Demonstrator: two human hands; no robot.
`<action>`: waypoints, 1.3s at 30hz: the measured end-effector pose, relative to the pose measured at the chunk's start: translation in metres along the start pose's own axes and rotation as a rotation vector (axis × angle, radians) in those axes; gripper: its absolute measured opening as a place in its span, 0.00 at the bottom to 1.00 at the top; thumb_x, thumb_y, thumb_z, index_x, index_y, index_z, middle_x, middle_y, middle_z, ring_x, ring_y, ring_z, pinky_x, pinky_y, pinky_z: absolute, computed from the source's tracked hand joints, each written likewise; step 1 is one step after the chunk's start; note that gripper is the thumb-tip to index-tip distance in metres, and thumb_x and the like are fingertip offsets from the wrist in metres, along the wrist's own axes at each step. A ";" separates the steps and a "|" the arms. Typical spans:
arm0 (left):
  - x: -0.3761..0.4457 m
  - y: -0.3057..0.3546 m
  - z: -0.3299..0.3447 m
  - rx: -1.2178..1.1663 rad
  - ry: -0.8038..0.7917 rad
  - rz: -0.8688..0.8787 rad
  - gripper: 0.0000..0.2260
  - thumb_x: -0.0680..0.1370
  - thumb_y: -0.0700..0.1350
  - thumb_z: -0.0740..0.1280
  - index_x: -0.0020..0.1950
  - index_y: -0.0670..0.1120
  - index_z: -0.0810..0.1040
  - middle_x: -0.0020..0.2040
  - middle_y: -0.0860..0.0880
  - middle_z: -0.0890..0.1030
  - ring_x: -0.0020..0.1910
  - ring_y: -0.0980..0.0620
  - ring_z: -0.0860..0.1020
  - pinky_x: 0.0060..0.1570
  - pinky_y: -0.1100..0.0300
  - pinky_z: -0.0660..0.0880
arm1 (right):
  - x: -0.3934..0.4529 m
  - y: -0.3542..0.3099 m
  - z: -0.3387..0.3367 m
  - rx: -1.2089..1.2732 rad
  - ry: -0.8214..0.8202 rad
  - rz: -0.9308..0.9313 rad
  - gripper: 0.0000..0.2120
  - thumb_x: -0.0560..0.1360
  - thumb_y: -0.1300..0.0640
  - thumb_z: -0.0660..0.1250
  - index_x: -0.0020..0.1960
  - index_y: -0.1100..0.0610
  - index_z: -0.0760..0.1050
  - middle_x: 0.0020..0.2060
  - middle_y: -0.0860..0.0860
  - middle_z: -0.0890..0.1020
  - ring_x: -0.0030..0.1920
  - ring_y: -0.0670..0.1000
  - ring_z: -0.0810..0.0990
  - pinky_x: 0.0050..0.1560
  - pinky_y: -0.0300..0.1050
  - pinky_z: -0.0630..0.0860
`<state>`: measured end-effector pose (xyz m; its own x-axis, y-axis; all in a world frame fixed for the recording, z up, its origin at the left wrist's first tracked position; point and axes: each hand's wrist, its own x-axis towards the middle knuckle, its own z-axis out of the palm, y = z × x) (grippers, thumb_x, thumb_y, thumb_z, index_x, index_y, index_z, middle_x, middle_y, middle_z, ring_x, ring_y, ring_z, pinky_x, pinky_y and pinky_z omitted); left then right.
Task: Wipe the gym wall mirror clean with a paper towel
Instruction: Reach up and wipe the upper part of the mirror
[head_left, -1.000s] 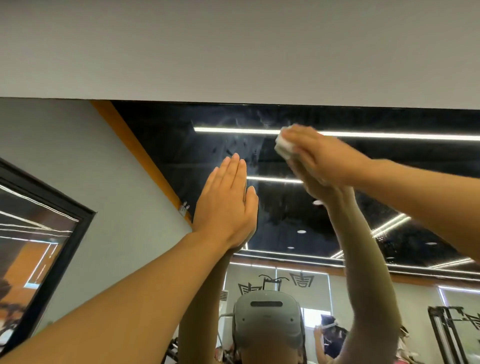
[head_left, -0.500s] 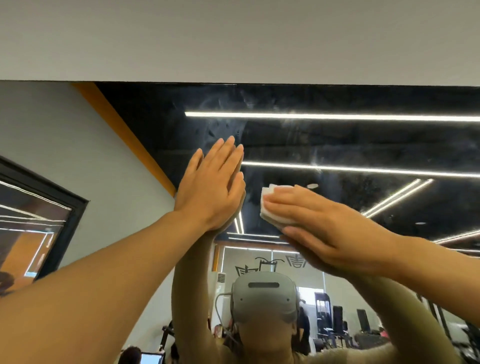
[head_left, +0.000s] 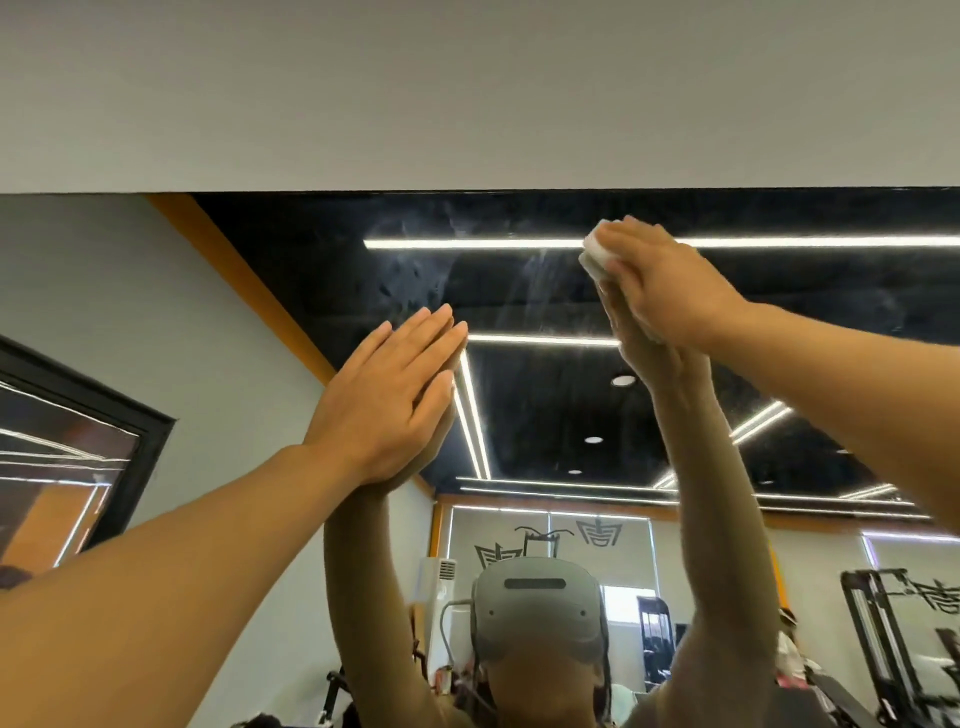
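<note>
White paper towel (head_left: 593, 258) pressed to the mirror (head_left: 519, 291) by the right hand (head_left: 662, 291); left hand (head_left: 387, 402) flat, fingers straight.

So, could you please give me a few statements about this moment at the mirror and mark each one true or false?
1. The left hand lies flat with straight fingers on the large wall mirror. True.
2. The right hand is empty. False: it presses a folded white paper towel to the glass.
3. The towel is near the mirror's top edge. True.
4. The glass there is spotless. False: hazy smears show.
</note>
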<state>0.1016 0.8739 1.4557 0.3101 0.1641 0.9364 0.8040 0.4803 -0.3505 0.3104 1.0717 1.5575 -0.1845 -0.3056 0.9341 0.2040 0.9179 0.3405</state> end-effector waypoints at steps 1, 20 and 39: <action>0.000 0.000 0.000 0.005 -0.001 -0.001 0.24 0.82 0.58 0.46 0.78 0.54 0.55 0.78 0.57 0.57 0.77 0.59 0.52 0.76 0.58 0.48 | 0.003 -0.003 0.002 0.006 0.020 0.057 0.17 0.85 0.62 0.56 0.73 0.59 0.68 0.72 0.55 0.70 0.74 0.56 0.65 0.72 0.40 0.57; 0.003 0.089 0.021 -0.085 0.003 -0.221 0.30 0.80 0.61 0.45 0.82 0.52 0.51 0.82 0.55 0.50 0.77 0.63 0.41 0.73 0.67 0.35 | -0.106 -0.039 0.002 -0.037 -0.085 -0.210 0.29 0.81 0.60 0.64 0.79 0.53 0.59 0.78 0.50 0.63 0.76 0.42 0.53 0.70 0.27 0.36; 0.000 0.096 0.026 0.034 -0.019 -0.219 0.34 0.77 0.63 0.39 0.82 0.51 0.53 0.82 0.52 0.52 0.81 0.53 0.47 0.76 0.59 0.37 | -0.178 -0.037 0.014 -0.072 -0.049 0.072 0.31 0.83 0.43 0.46 0.80 0.59 0.54 0.79 0.54 0.60 0.79 0.52 0.55 0.76 0.42 0.42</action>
<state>0.1656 0.9423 1.4229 0.1199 0.0687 0.9904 0.8335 0.5349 -0.1380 0.3227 1.0960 1.3770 -0.2131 -0.2247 0.9508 0.2870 0.9159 0.2808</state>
